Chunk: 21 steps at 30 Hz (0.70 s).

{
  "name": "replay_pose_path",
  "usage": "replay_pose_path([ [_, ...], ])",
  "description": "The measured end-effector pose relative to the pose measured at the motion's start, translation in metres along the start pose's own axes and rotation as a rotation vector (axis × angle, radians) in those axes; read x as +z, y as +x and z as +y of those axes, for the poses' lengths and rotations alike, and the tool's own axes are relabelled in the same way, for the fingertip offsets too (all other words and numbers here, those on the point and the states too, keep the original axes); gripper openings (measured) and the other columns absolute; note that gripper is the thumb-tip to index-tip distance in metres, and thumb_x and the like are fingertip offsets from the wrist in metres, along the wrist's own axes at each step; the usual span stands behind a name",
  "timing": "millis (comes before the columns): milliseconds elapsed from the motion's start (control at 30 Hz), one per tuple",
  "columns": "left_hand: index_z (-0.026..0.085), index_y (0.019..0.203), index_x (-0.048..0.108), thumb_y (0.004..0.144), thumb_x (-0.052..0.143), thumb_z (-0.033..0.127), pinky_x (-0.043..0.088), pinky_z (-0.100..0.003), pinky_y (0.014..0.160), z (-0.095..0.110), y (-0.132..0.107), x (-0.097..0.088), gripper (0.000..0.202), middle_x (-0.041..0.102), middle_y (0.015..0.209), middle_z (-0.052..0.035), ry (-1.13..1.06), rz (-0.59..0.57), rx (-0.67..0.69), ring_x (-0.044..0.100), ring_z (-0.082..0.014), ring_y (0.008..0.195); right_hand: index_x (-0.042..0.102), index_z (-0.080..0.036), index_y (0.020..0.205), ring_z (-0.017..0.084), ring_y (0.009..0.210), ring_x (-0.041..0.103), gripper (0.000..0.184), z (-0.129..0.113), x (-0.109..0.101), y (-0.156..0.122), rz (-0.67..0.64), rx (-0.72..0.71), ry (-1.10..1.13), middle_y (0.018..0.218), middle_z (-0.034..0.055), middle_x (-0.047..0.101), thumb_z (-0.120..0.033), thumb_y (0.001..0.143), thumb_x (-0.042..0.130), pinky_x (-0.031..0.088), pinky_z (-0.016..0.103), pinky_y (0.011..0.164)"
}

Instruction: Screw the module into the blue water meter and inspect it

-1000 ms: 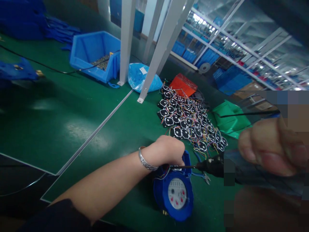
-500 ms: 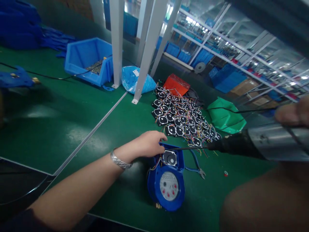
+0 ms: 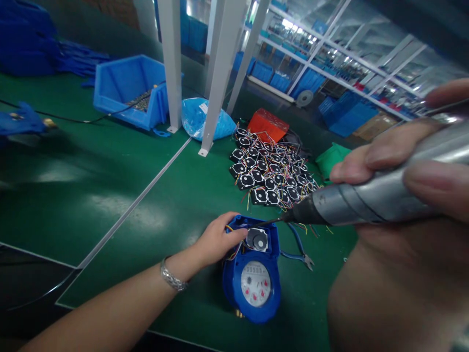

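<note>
Left hand: the left hand (image 3: 216, 239) is laid on the upper left edge of the blue water meter (image 3: 252, 271), its fingers (image 3: 234, 233) curled together against the coloured wires at the housing rim; nothing is clamped between them.
Right hand: the right hand (image 3: 399, 171) is closed around the grey barrel of an electric screwdriver (image 3: 366, 200), fingers wrapped tight on it, close to the camera.
Key relation: the screwdriver's long axis runs from 3 o'clock toward 9 o'clock, slightly downward; its thin bit (image 3: 269, 222) ends at the top of the meter, just beside the small black module (image 3: 257, 240) seated there. The module lies at 3 o'clock from the left fingers, which are the nearer ones.
Meter: it lies flat on the green surface (image 3: 110, 195), dial face up, at 6 o'clock in the view.
Beside the meter: blue-handled cutters (image 3: 298, 252) lie at 3 o'clock, touching or nearly so.
Farther out: a heap of black wired modules (image 3: 273, 178) lies at 12 o'clock; a blue bin (image 3: 128, 90) stands at 10 o'clock.
</note>
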<state>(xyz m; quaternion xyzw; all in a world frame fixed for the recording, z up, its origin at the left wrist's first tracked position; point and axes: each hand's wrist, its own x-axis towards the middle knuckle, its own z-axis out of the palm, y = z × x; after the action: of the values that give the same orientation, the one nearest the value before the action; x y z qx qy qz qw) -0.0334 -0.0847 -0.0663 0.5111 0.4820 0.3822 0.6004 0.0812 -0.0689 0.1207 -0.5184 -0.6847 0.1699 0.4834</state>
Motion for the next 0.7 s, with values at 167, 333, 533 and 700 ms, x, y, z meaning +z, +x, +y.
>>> replay_pose_path([
  [167, 0.013, 0.098, 0.053, 0.069, 0.051, 0.039, 0.043, -0.032, 0.081, -0.002, 0.0, -0.001, 0.039, 0.059, 0.09, -0.0058, 0.035, 0.019, 0.015, 0.054, -0.0196, 0.085, 0.039, -0.02, 0.077, 0.01, 0.055, 0.047, 0.022, -0.011, 0.023, 0.012, 0.027, -0.195, 0.038, 0.065, 0.0022, 0.034, -0.04, 0.076, 0.049, 0.04, 0.024, 0.046],
  [333, 0.013, 0.099, 0.054, 0.069, 0.051, 0.038, 0.044, -0.032, 0.08, -0.005, 0.001, 0.0, 0.039, 0.06, 0.089, -0.0062, 0.045, 0.024, 0.029, 0.054, -0.0204, 0.085, 0.049, -0.022, 0.078, 0.01, 0.062, 0.051, 0.028, -0.007, 0.025, 0.01, -0.079, -0.421, 0.086, 0.079, 0.0033, 0.042, -0.05, 0.074, 0.051, 0.042, 0.024, 0.05],
  [533, 0.013, 0.098, 0.054, 0.069, 0.052, 0.037, 0.045, -0.03, 0.077, -0.006, 0.002, 0.0, 0.038, 0.061, 0.087, -0.005, 0.031, 0.03, 0.015, 0.055, -0.0193, 0.082, 0.05, -0.021, 0.091, 0.014, 0.065, 0.055, 0.026, 0.005, 0.018, 0.018, -0.128, -0.245, 0.147, 0.095, 0.0051, 0.049, -0.04, 0.073, 0.053, 0.049, 0.028, 0.054],
  [700, 0.013, 0.098, 0.055, 0.069, 0.052, 0.037, 0.045, -0.029, 0.076, -0.006, 0.001, 0.001, 0.037, 0.06, 0.087, -0.005, 0.019, 0.025, 0.004, 0.056, -0.0187, 0.081, 0.05, -0.019, 0.089, 0.016, 0.064, 0.055, 0.035, 0.009, 0.016, 0.023, -0.113, -0.169, 0.224, 0.097, 0.0084, 0.048, -0.05, 0.074, 0.05, 0.05, 0.032, 0.053],
])
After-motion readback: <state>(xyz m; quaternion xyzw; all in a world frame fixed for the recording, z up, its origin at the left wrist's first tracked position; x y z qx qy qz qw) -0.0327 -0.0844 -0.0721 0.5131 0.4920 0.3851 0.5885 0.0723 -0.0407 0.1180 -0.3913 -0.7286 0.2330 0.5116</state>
